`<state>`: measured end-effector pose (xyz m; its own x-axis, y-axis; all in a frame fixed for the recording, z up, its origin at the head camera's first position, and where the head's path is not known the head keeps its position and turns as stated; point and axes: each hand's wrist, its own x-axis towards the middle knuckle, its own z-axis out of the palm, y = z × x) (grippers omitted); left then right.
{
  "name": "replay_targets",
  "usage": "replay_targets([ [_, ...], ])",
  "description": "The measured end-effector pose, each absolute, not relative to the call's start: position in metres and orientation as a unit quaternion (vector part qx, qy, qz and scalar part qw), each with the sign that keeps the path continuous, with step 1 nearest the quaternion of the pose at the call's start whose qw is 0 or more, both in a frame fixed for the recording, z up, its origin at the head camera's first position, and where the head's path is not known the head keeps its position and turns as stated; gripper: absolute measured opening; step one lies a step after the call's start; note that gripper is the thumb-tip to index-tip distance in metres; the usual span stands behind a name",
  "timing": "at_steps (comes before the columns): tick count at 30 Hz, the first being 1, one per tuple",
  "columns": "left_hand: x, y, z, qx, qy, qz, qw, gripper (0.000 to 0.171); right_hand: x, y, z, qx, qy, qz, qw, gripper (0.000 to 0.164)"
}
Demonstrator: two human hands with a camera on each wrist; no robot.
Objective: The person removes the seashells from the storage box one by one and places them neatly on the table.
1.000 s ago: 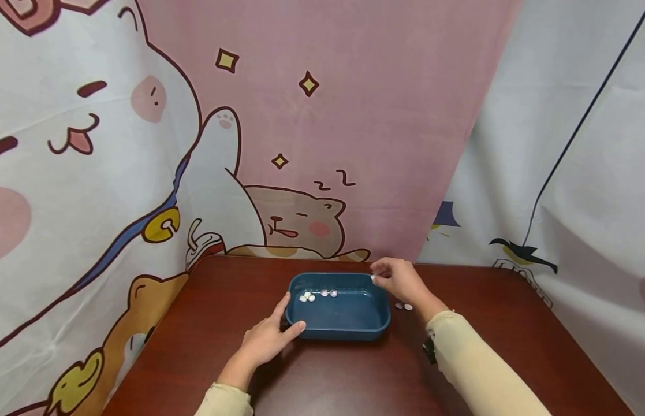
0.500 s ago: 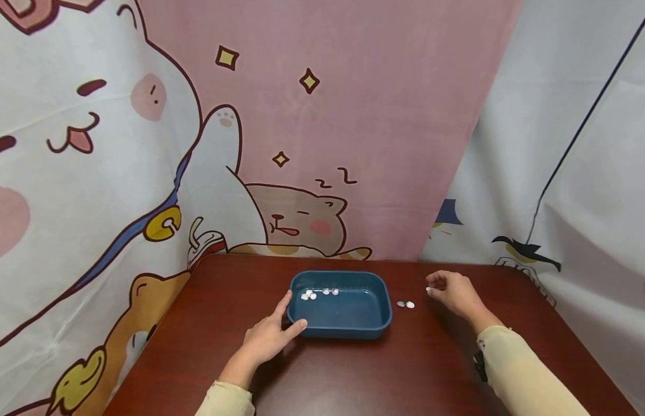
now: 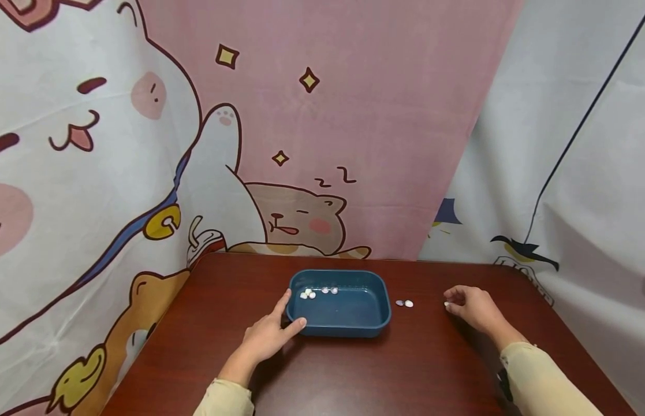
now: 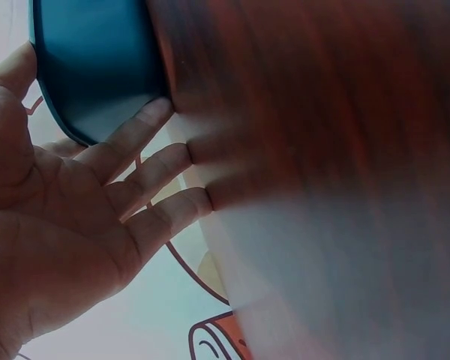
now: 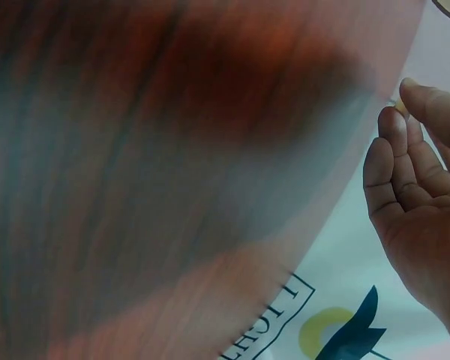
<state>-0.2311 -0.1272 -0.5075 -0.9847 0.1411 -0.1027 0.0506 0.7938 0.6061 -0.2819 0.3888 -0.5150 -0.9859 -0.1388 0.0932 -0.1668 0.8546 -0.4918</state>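
Observation:
A blue rectangular tray (image 3: pixel 338 331) stands on the table. My left hand (image 3: pixel 266 337) rests against its left end with spread, fairly straight fingers; the left wrist view shows the thumb and index finger at the tray wall (image 4: pixel 97 67). Inside lie several small, shiny white pieces (image 3: pixel 308 294) in a cluster, beside a paler pair (image 3: pixel 330 290). Two more such pieces (image 3: pixel 408 303) lie on the table just right of the tray. Farther right, low by the tabletop, my right hand (image 3: pixel 475 309) pinches a small white piece (image 3: pixel 446 304) between thumb and fingertips. Their exact kind is too small to tell.
The dark red-brown wooden table (image 3: pixel 348 375) reaches back to a pink and white cartoon curtain (image 3: pixel 384 127). More of the curtain hangs along the left and right sides.
My right hand has moved from the tray's back right corner out to the right and lower, with the small white piece in its fingertips throughout. My left hand stays at the tray.

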Motion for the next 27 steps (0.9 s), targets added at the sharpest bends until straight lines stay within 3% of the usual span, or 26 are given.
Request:
replay_targets([
  [13,-0.231,-0.126,-0.509,0.058,0.946,0.31,0.072,0.091,-0.266,0.407,-0.527,0.075,-0.967,0.242,0.025,0.022],
  [27,-0.232,-0.127,-0.508,0.052,0.946,0.314,0.066,0.088,-0.258,0.435,-0.513,0.05,-0.971,0.234,0.028,0.026],
])
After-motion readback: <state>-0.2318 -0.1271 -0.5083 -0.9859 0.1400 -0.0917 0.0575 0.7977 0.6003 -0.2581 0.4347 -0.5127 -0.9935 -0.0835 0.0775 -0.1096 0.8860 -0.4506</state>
